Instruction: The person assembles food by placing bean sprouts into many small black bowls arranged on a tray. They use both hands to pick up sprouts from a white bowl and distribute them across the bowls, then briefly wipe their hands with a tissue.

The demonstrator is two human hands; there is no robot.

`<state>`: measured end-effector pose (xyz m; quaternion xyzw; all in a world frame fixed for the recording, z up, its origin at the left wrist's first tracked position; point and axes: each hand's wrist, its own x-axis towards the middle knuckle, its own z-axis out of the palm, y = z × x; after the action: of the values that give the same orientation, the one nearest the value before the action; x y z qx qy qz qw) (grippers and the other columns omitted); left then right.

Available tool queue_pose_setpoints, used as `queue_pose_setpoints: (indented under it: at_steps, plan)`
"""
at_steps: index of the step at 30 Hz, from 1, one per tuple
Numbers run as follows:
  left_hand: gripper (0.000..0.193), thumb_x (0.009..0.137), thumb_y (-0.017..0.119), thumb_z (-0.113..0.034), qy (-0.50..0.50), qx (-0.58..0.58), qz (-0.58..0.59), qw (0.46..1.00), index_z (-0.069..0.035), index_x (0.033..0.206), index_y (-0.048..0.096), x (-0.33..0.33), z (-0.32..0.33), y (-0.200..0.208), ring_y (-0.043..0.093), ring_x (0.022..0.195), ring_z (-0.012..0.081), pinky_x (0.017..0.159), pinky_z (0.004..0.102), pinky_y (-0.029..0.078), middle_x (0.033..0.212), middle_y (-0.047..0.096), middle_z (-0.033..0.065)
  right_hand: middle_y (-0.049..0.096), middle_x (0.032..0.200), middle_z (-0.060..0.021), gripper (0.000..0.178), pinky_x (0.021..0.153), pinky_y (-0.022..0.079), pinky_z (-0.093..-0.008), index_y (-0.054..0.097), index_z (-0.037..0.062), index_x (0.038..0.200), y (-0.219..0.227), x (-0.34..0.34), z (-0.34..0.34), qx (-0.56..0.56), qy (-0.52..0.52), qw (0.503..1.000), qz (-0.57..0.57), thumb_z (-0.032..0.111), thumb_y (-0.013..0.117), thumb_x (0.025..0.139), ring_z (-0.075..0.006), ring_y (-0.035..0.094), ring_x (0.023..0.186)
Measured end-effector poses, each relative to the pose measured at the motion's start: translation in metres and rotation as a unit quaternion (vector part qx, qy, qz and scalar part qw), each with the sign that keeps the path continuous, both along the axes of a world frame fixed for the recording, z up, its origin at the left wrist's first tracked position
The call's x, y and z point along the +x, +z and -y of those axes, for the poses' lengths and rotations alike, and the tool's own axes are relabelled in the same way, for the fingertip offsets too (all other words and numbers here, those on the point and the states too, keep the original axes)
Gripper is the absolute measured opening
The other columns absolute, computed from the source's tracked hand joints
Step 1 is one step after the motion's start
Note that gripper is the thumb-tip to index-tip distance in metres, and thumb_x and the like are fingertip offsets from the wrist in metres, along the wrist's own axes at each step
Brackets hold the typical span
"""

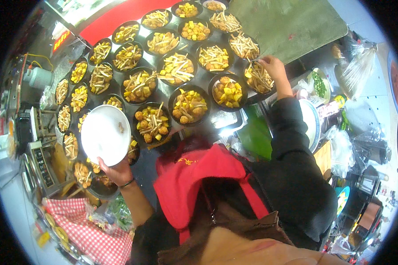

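- White bowl [102,143]: smooth, faint sheen; plastic or ceramic, cannot tell.
- Dark bowls [104,192]: smooth, plastic-looking.
- Bench [162,93]: metal-looking, glossy.
- Grey-green sheet [292,28]: matt.
- Red apron [181,185]: matt cloth.
- Black sleeve [296,176]: matt cloth.
- Checked cover [88,223]: creased, cloth-like.
- Clear bag [360,66]: plastic, glossy, crinkled.

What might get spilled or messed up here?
The left hand holds the white bowl near its edge; if it slips, it might knock food from the dark bowls below. They stand crowded, so one bump might jostle several. The right hand, reaching across, might nudge one.
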<state>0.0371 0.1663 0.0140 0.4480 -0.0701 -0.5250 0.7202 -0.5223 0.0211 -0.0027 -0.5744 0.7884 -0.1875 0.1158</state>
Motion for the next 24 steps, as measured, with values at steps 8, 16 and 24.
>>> queue_pose_setpoints:
  at_steps: [8, 16, 24]
  plan:
    - [0.062, 0.086, 0.048, -0.046, -0.008, -0.028, -0.021, 0.999, -0.012, 0.135, 0.031, 0.004, -0.004, -0.010, 0.042, 0.119, 0.0277, 0.090, 0.0463, 0.042, 0.133, 0.041, 0.0082, 0.053, 0.119, -0.0197, 0.071, 0.091, 0.041, -0.0383, 0.049, 0.0118, 0.125, -0.013, 0.018, 0.099, 0.027, 0.168, 0.984, -0.059, 0.029, 0.077, 0.062, -0.0315, 0.051, 0.110]
    - [0.058, 0.089, 0.044, -0.045, 0.010, -0.026, 0.007, 1.000, -0.011, 0.134, 0.032, -0.009, -0.010, -0.002, 0.047, 0.114, 0.0274, 0.084, 0.0449, 0.047, 0.129, 0.044, 0.0078, 0.064, 0.095, -0.0159, 0.045, 0.077, 0.048, -0.0384, 0.061, 0.0106, 0.107, -0.016, 0.004, 0.123, 0.077, 0.210, 0.972, -0.076, 0.030, 0.070, 0.067, -0.0317, 0.061, 0.088]
    - [0.057, 0.089, 0.045, -0.044, 0.060, -0.011, -0.007, 0.998, -0.012, 0.134, 0.033, -0.027, -0.010, 0.000, 0.041, 0.120, 0.0283, 0.092, 0.0487, 0.040, 0.133, 0.041, 0.0086, 0.064, 0.086, -0.0170, 0.035, 0.072, 0.048, -0.0407, 0.061, 0.0075, 0.099, -0.020, -0.009, 0.126, 0.021, 0.202, 0.978, -0.051, 0.024, 0.064, 0.068, -0.0356, 0.060, 0.083]
